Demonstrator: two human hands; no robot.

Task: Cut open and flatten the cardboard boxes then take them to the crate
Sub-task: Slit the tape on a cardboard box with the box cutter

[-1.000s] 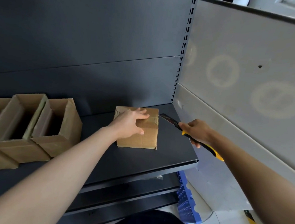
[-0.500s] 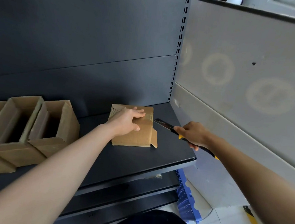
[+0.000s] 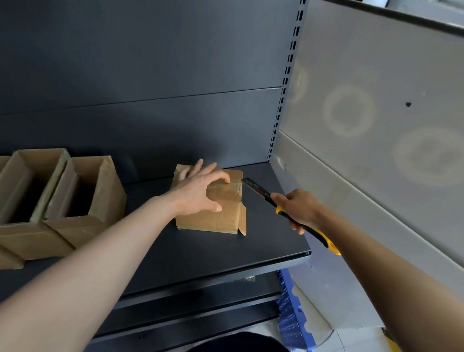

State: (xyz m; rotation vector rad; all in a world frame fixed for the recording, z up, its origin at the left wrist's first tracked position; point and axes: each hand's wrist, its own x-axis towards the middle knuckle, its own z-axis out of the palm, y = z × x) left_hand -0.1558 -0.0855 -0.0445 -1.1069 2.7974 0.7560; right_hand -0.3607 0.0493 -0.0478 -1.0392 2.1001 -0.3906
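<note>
L hand (image 3: 199,192) splayed (arched); R hand (image 3: 299,207) clenched.

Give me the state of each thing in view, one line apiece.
box: top closed and taped, right end flap ajar, lying on shelf
knife: blade extended, tip at box's upper right edge
left hand: presses on box top
right hand: grips knife handle
open boxes: tops open, upright on shelf

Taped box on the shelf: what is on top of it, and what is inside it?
The left hand rests on the taped box, over clear tape. Its right end flap stands open, but the inside is hidden. The right hand grips a utility knife beside it.
</note>
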